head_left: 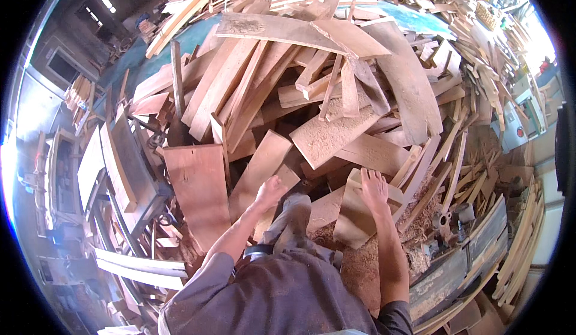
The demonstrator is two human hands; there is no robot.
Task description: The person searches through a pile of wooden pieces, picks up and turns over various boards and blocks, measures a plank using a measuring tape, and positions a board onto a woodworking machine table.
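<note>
Plainly, the head view looks straight down a heap of offcut planks and slabs, and both of the person's hands are already on wood at its near edge. The right hand [373, 189] lies flat, fingers spread wide, palm down on a pale wedge-shaped board [360, 215] — it presses rather than clasps, and nothing is closed in it. That board tilts up out of the sawdust [360, 263] by the person's knee [294, 212], its long axis running from the lower edge up and slightly right, so the fingers point along the grain toward the pile. The left hand [270, 190] is curled at the near end of a long reddish plank [259, 173] that runs up and to the right from the knuckles; whether the fingers wrap its edge or only rest against it I cannot tell, since the back of the hand hides them. Just left of that plank a broader reddish-brown slab [201, 194] leans, apart from the hand. Of the two, the right hand is the one fully seated on its piece, and the wedge board sits directly beneath it — between the knee and the thin strips [447, 167] fanned out to the right. Farther up, a sawdust-covered panel [333, 134] lies across the heap, well beyond either hand's reach
</note>
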